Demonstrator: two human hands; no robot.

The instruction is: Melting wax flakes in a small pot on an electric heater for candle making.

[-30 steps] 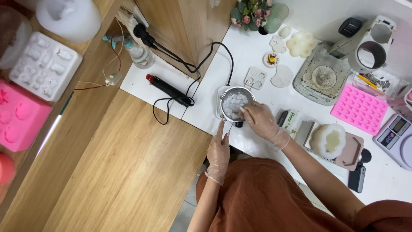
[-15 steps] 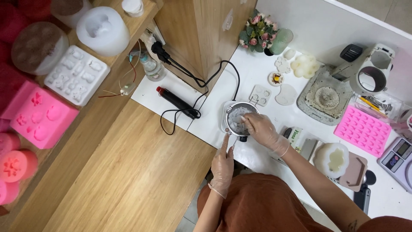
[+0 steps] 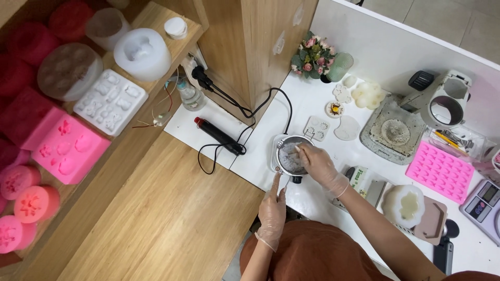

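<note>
From the head camera, your right hand [image 3: 319, 165] reaches over the small metal pot [image 3: 290, 155] of white flakes, fingers curled at its rim (whether they pinch anything, you cannot tell). Your left hand [image 3: 273, 208] is nearer you, forefinger extended along the pot's handle [image 3: 279, 180], which points back toward you. The black cord [image 3: 245, 112] lies left; the white table [image 3: 260, 140] edge is just below.

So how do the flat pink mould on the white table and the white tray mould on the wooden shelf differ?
The flat pink mould is a thin sheet with many small, repeated cavities in rows; the white tray mould is thicker, with fewer, larger, varied shapes. The pink one lies right of the gloved hands, the white one far left. Both lie flat, cavities up, untouched.
</note>
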